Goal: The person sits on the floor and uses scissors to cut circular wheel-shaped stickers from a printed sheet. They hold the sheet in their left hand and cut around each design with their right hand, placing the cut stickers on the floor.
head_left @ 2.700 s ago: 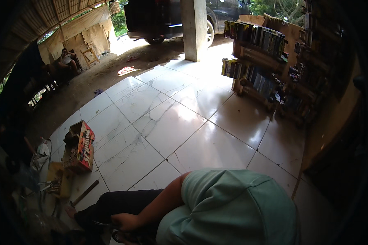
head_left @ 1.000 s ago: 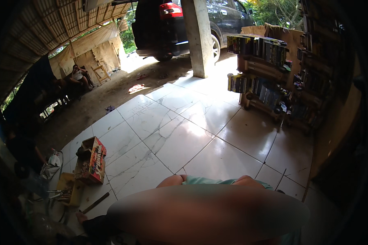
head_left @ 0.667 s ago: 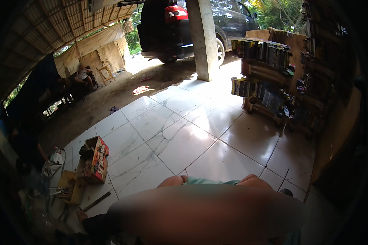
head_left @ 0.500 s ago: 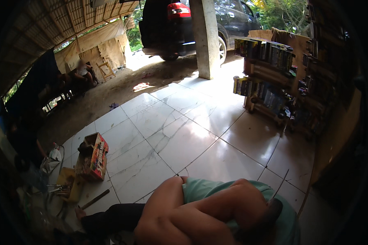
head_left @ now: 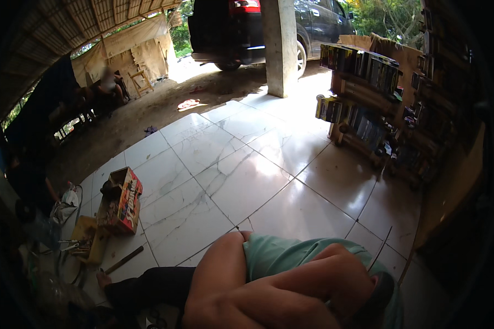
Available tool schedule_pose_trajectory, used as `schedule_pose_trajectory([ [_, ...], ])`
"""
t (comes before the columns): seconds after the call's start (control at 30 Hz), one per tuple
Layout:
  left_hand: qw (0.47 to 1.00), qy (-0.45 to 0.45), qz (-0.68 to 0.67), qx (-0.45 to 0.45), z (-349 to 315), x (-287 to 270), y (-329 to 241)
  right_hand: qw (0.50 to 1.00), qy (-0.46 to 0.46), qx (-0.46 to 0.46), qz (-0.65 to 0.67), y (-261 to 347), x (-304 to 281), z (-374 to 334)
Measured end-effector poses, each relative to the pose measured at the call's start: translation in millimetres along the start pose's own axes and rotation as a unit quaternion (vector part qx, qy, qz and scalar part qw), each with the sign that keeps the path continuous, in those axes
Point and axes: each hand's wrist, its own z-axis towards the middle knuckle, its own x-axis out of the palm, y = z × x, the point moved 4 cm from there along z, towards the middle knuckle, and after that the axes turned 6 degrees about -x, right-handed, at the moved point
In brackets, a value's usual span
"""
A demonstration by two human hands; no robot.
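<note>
Bare bent limbs [head_left: 291,293] fill the lower middle, lying across light green cloth [head_left: 271,249]. Neither my left hand nor my right hand can be picked out clearly; their fingers are hidden. At the right end of the limbs is a dark rounded thing [head_left: 381,296] with a red edge, its kind unclear. Beside it a thin straight rod [head_left: 381,247] rises from behind the cloth; what holds it is hidden. A black-clothed leg [head_left: 153,288] stretches left to a bare foot [head_left: 103,278], close to a dark bar [head_left: 124,260] on the tiles.
An open red cardboard box [head_left: 127,205] and a yellow container [head_left: 96,247] with tools stand at left. A dark-clothed person's arm [head_left: 52,189] is near a pale bag [head_left: 67,203]. Filled shelves [head_left: 362,104], a concrete pillar [head_left: 280,49] and a dark vehicle [head_left: 225,33] stand beyond.
The view has shifted slightly, so the floor and box sit higher. The bent limb and dark thing at right have moved a little right, and a red edge now shows.
</note>
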Motion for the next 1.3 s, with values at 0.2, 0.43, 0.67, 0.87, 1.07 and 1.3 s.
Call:
schedule_pose_trajectory([
  [0.2, 1.0, 0.002, 0.026, -0.007, -0.4, -3.7, -1.8, 0.984, -0.087, 0.103, -0.119, 15.7, 10.2, 3.1],
  [0.43, 0.998, 0.006, 0.063, -0.014, 2.4, -7.8, -7.2, 0.994, -0.046, 0.061, -0.08, 15.6, -16.7, -5.2],
  [0.67, 0.997, -0.002, 0.074, -0.014, 7.8, -11.0, -9.9, 0.989, -0.047, 0.081, -0.111, 17.4, -20.8, -1.0],
  [0.87, 0.995, 0.001, 0.094, -0.018, 7.8, -17.0, -6.9, 0.99, -0.064, 0.065, -0.103, 19.5, -21.8, -9.4],
  [1.07, 0.993, 0.012, 0.116, -0.025, -0.7, -14.2, -14.6, 0.96, -0.167, 0.134, -0.182, 29.0, -16.3, -5.4],
  [1.3, 0.99, 0.029, 0.134, -0.038, 1.0, -25.3, -10.4, 0.991, -0.067, 0.093, -0.076, -2.6, -52.2, -28.8],
])
